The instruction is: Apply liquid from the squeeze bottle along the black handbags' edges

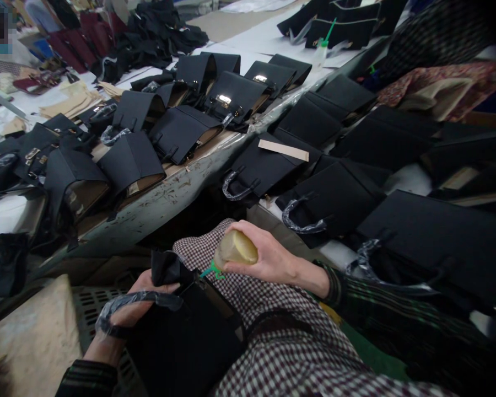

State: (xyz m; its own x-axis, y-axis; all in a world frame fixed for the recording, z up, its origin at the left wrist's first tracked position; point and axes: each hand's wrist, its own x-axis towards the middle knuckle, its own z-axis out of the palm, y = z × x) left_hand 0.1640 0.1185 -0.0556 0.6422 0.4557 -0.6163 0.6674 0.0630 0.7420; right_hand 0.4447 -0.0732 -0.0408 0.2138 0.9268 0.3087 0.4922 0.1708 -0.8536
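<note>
Black handbag (186,347) sat tilted against the person's checked trousers (285,353), its plastic-wrapped handle (136,300) crossing the left hand (128,317), whose fingers lay together, gripping the bag's top edge. The right hand (268,259) clamped around a translucent squeeze bottle (235,248) with a green nozzle (212,270). Rows of matching bags (248,99) covered a scuffed grey table (149,212) beyond.

The black handbag (186,342) is cut off below
</note>
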